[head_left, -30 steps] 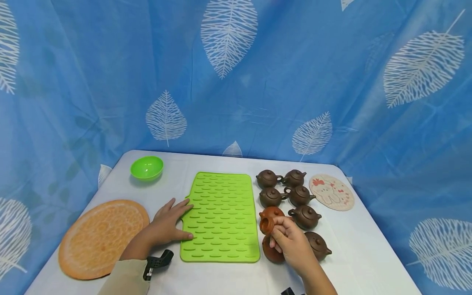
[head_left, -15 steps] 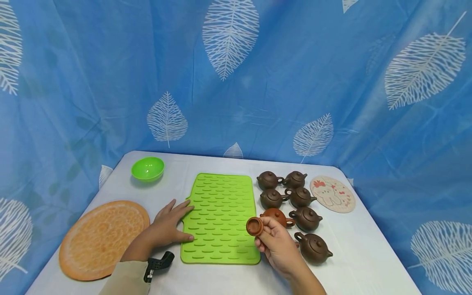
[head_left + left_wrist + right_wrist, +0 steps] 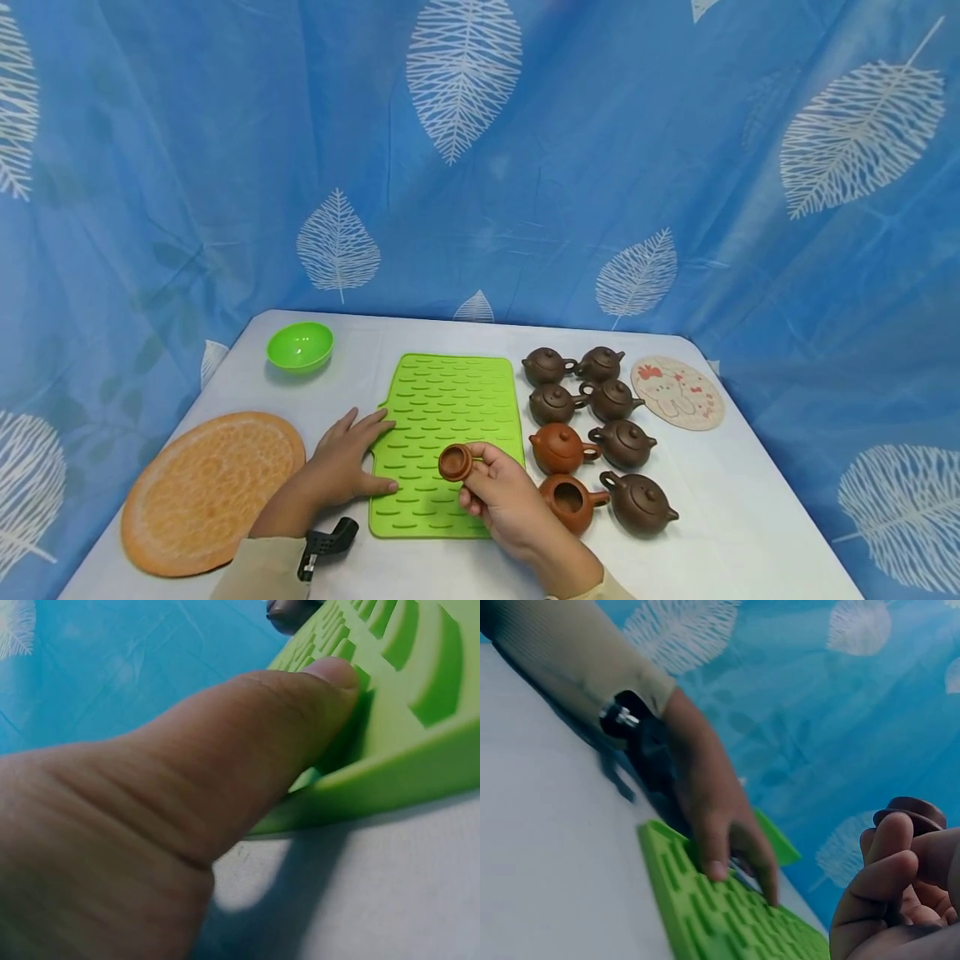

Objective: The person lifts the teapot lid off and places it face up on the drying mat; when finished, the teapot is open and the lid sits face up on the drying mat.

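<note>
In the head view my right hand [image 3: 504, 502] pinches a small reddish-brown teapot lid [image 3: 455, 462], hollow underside showing, above the lower part of a green ridged mat [image 3: 450, 400]. The right wrist view shows that lid [image 3: 911, 811] between thumb and fingers. To the right stands a lidless reddish-brown teapot [image 3: 555, 493], its round opening facing up. Behind it sits a lidded reddish-brown teapot [image 3: 558, 448]. My left hand [image 3: 341, 462] rests with spread fingers on the mat's left edge; its thumb [image 3: 247, 742] touches the mat in the left wrist view.
Several dark brown teapots [image 3: 641, 504] stand in rows at the right. Beyond them lies a round rabbit-patterned mat [image 3: 686, 408]. A green bowl [image 3: 300, 347] stands at the back left, and a round orange-brown mat [image 3: 213, 492] lies at the left. A blue leaf-patterned curtain [image 3: 562, 167] hangs behind.
My right hand has carried the lid leftward from beside the reddish-brown teapots to over the green mat, uncovering the lidless teapot to view. My left hand stays in place.
</note>
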Tool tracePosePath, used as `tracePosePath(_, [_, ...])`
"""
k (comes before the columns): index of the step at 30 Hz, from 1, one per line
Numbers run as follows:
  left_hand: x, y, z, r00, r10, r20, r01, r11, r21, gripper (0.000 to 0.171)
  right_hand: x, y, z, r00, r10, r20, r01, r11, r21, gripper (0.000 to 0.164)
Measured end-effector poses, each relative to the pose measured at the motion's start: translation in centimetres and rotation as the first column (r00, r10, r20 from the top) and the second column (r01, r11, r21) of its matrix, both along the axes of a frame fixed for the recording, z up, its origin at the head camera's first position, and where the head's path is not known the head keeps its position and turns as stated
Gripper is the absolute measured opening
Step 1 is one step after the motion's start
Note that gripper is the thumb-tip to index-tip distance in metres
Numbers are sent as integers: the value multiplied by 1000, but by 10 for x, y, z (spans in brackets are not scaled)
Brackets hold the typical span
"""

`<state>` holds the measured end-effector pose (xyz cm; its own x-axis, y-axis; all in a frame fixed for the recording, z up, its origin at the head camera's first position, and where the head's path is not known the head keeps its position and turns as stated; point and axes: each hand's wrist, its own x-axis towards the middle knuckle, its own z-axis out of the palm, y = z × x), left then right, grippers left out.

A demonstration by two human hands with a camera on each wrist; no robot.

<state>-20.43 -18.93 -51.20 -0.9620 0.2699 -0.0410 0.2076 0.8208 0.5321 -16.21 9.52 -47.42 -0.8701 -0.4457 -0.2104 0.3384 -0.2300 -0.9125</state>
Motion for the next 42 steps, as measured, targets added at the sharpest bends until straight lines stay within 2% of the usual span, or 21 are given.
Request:
tracePosePath(7, [0, 3, -3, 1000, 8, -23, -8, 1000, -17, 100, -2, -18, -13, 997, 70, 25, -71, 997, 43, 30])
tracePosePath(11, [-2, 2, -2, 1000, 1, -29, -1, 1000, -14, 99, -7, -29, -19, 997, 81, -17, -78, 986, 150, 25])
tracePosePath(17, [-3, -1, -3, 1000, -6, -8, 6, 1000, -14, 101, -8, -40, -26, 989, 96, -113, -47, 925, 376, 14])
tracePosePath(23, [-3, -2, -5, 1000, -19, -6, 19, 999, -27, 102, -7, -43, -33, 975, 138, -174, -31, 860, 509, 7])
tracePosePath(30, [-4, -2, -5, 1000, -19, -5, 19, 1000, -21, 94, -5, -45, -36, 947, 191, -257, -10, 820, 572, 5])
tracePosePath(34, [-4, 0, -5, 1000, -12, 2, 12, 999, -34, 88, -3, -44, -35, 945, 187, -267, 12, 799, 601, 6])
tracePosePath(42, [-3, 2, -3, 1000, -4, -7, 4, 999, -41, 87, -1, -45, -34, 944, 153, -291, 51, 807, 588, 2])
